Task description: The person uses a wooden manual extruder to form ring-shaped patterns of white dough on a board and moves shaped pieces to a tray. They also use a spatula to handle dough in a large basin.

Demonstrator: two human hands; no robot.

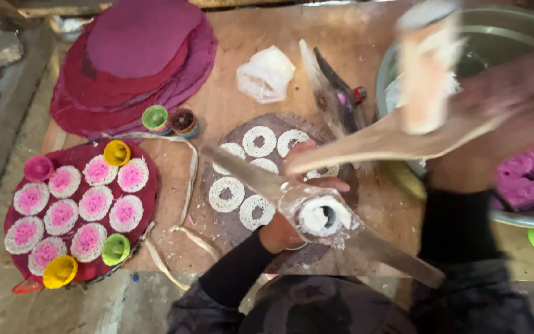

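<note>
Left hand [295, 213] grips a clear plastic strip [316, 216] with a white dough ring on it, right over the dark disc [347, 185] of rings. Right hand [514, 105], blurry, clutches a flat wooden paddle [390, 139] by the metal bowl [526, 37]. Floury wooden desk [230, 111].

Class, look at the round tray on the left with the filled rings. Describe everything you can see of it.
The round tray lies flat at the table's left front corner, lined with a dark red sheet. On it sit nine white rings with pink centres, packed closely. Small plastic cups stand around its rim: two yellow, one green, one pink. White strips curl beside its right edge. Neither hand touches it.
</note>
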